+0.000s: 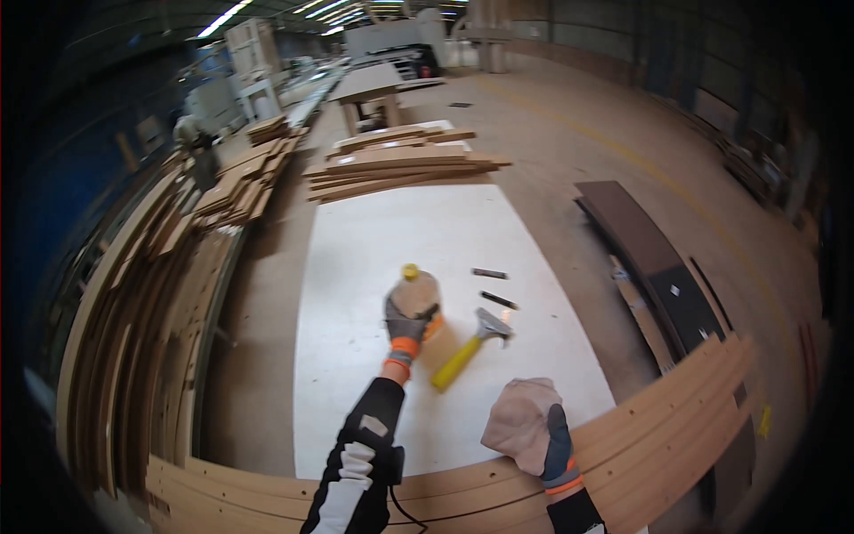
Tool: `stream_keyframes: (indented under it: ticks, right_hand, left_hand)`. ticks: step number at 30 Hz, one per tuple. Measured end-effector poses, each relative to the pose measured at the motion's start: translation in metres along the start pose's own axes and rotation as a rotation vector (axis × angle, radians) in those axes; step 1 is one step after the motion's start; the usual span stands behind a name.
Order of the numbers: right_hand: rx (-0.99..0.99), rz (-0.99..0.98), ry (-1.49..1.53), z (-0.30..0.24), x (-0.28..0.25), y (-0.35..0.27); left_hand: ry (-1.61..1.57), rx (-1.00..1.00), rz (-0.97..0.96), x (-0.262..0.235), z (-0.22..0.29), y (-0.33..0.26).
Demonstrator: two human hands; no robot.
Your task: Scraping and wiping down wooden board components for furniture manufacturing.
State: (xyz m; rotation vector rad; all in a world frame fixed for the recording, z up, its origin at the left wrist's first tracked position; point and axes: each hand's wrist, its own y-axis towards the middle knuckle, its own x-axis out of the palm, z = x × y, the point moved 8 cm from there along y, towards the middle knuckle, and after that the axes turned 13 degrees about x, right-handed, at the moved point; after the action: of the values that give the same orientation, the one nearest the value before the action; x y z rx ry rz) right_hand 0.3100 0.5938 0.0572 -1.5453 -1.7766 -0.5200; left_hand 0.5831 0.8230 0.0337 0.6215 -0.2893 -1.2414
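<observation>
My left hand (pixel 405 322), in a grey and orange glove, is stretched out over the white table (pixel 374 240) and grips a tan bottle with a yellow cap (pixel 414 289). Just right of it lies a hammer (pixel 471 347) with a yellow handle and a metal head. My right hand (pixel 527 425), also gloved, rests with fingers curled on the top of a stack of curved wooden strips (pixel 640 445) at the table's near edge. Two small dark pieces (pixel 494 287) lie on the table beyond the hammer.
Flat wooden boards (pixel 400 165) are piled at the table's far end. Long curved wooden strips (pixel 151 294) stand along the left. Dark panels (pixel 649 258) lie on the floor to the right. A person (pixel 197 147) stands far off at the left by machines.
</observation>
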Motion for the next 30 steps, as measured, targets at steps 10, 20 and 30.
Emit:
stream_keyframes:
  ticks: [10, 20, 30]
  right_hand:
    - [-0.393, 0.183, -1.349, -0.011, 0.078, 0.054]
    - [-0.498, 0.027, -1.578, 0.02, 0.115, -0.009]
    - [-0.858, -0.109, -1.329, 0.004, 0.168, -0.055]
  left_hand:
    - [0.506, 0.791, -0.473, -0.064, 0.162, -0.11]
    - [0.675, 0.705, -0.76, -0.101, 0.182, -0.149]
    - [0.609, 0.679, -0.86, -0.109, 0.188, -0.172]
